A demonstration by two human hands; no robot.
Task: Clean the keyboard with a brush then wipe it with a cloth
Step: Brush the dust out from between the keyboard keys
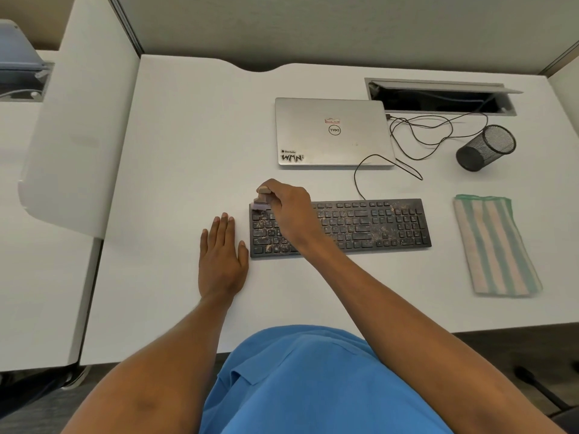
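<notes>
Where the person is sitting: a blue shirt [313, 386] is filling the near edge of the view, and two bare forearms are reaching forward over the white desk [188, 136].
Left hand [221, 261]: it is lying palm down on the desk, fingers straight and close together, gripping nothing. It is resting just beside the left end of the keyboard, and whether the thumb is touching that edge is not showing clearly.
Right hand [289, 208]: it is crossing over the left half of the keyboard, its fingers curling round the pale wooden handle of the brush.
Brush [261, 200]: it is being held roughly upright, its purplish bristles meeting the far-left corner of the keyboard.
Keyboard [360, 223]: black and wired, it is lying flat at the middle of the desk. Brownish crumbs are speckling the keys, thickest at the left end and beside the number pad.
Cloth [495, 245]: folded, striped green and cream, it is lying flat on the desk to the right of the keyboard, well apart from both hands.
Laptop [332, 133]: silver, lid closed, it is sitting just beyond the keyboard, with stickers showing on the lid.
Cables [416, 133]: thin black leads are looping across the desk between the laptop, the keyboard and the hatch.
Mesh cup [485, 148]: black, it is sitting to the right of the laptop, near the cable loops.
Cable hatch [438, 98]: its lid is standing open at the far right of the desk.
Partition [313, 26]: a grey panel is closing off the far side of the desk.
</notes>
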